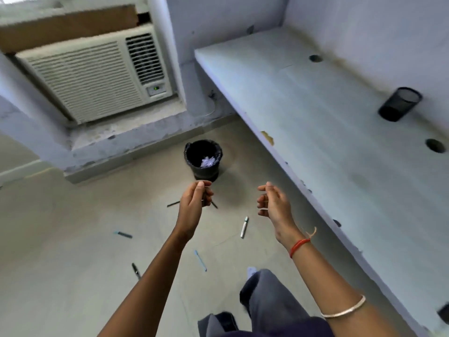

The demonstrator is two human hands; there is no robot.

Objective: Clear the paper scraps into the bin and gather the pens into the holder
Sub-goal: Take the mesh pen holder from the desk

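A black bin (194, 152) stands on the floor with white paper scraps (208, 162) inside. Several pens lie on the floor: a black pen (173, 204) partly behind my left hand, a dark pen with a blue tip (124, 234), a white marker (244, 227), a light blue pen (200, 260) and another black pen (136, 271). The black mesh holder (399, 104) stands on the desk at the right. My left hand (194, 203) hovers just in front of the bin, fingers curled, its palm hidden. My right hand (273, 203) hovers beside it, fingers apart and empty.
A long pale desk (315, 117) with round cable holes runs along the right wall. An air conditioner (92, 76) sits in the wall above a ledge behind the bin. My legs in grey trousers (267, 300) are at the bottom.
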